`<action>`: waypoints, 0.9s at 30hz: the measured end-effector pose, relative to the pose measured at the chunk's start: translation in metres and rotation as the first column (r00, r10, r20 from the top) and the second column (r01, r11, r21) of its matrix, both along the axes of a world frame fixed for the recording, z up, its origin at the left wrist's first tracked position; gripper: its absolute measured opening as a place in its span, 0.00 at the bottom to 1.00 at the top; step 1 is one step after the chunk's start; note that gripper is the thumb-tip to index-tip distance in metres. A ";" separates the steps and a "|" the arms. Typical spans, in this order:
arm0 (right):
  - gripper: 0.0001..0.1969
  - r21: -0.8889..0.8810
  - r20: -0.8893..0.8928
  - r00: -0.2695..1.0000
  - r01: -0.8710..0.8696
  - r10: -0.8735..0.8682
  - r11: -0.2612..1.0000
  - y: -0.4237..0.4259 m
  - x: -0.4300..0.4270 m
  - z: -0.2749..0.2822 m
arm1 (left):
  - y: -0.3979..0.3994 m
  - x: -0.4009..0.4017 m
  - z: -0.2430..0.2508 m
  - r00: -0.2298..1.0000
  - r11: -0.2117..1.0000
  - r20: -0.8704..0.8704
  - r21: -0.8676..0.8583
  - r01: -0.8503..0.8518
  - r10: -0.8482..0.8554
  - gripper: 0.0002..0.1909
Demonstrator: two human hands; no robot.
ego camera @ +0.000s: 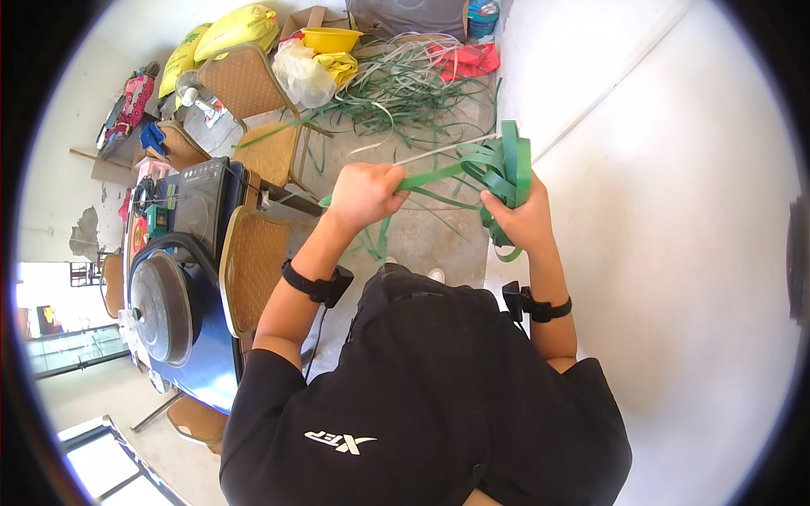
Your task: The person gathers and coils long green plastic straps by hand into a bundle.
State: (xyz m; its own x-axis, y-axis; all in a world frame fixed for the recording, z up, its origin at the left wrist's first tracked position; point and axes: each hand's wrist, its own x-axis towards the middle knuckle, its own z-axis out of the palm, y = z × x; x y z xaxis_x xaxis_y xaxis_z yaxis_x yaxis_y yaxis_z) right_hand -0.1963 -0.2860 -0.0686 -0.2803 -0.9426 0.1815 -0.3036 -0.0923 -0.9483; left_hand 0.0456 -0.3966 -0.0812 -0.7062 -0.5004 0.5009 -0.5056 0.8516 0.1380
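Observation:
My left hand point(369, 195) is closed around a green plastic strap point(433, 176), whose tail hangs down below the fist. From there the strap stretches across to a looped bundle of green strapping point(510, 166). My right hand point(524, 214) grips this bundle by its lower part, thumb in front, close to the white wall. A thin white strip point(443, 148) runs from near my left fist to the top of the bundle. Behind both hands a tangled heap of green and white strapping point(405, 95) lies on the concrete floor.
Brown padded chairs point(253, 272) stand at the left, beside a table with a large lidded pot point(163, 310) and a black induction cooker point(199, 196). Yellow sacks point(237, 31), a yellow basin point(331, 40) and plastic bags lie at the back. A white wall point(671, 253) borders the right side.

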 end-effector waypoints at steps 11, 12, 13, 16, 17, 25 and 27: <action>0.25 0.179 0.287 0.863 -0.474 0.415 0.862 -0.012 0.000 -0.055 | 0.030 0.010 0.011 0.985 0.990 0.122 0.083 0.116 -0.125 0.12; 0.28 0.164 0.390 0.796 -0.555 0.463 0.815 -0.011 0.002 -0.055 | 0.034 0.015 0.015 0.991 0.988 0.104 0.141 0.065 -0.080 0.12; 0.30 0.140 0.487 0.716 -0.629 0.500 0.765 -0.010 0.004 -0.055 | 0.038 0.020 0.019 0.992 0.987 0.101 0.144 0.067 -0.082 0.12; 0.34 0.115 0.568 0.629 -0.699 0.530 0.706 -0.005 0.013 -0.064 | 0.046 0.036 0.022 0.985 0.969 0.164 0.245 0.007 -0.049 0.11; 0.35 0.109 0.565 0.608 -0.726 0.559 0.679 -0.005 0.016 -0.065 | 0.048 0.039 0.019 0.980 0.960 0.184 0.281 0.019 -0.074 0.11; 0.33 0.083 0.666 0.501 -0.786 0.552 0.613 -0.014 0.051 -0.054 | 0.070 0.045 -0.007 0.995 0.916 0.062 0.397 0.050 -0.081 0.10; 0.32 0.129 0.593 0.549 -0.787 0.589 0.603 -0.016 0.053 -0.053 | 0.070 0.047 -0.008 0.999 0.914 0.032 0.405 -0.006 -0.007 0.10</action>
